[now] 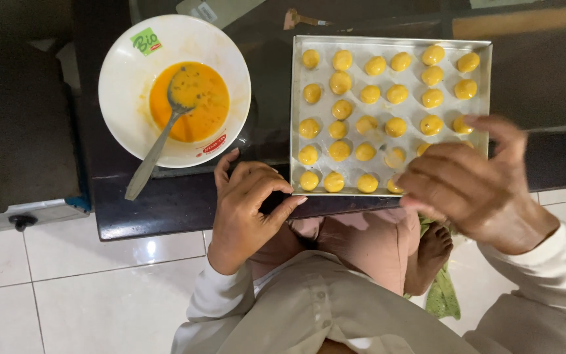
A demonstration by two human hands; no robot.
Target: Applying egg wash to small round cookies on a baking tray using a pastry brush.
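A square metal baking tray lies on a dark glass table and holds several rows of small yellow glazed dough balls. My right hand hovers, blurred, over the tray's near right corner. Its fingers point left toward the front row and nothing shows in them. My left hand rests curled at the table edge, beside the tray's near left corner, and holds nothing. Left of the tray stands a white bowl of orange egg wash, with a metal spoon leaning in it.
The dark table ends just before my knees. White floor tiles lie below, and a dark box-like unit stands at the left. A green cloth lies by my bare foot.
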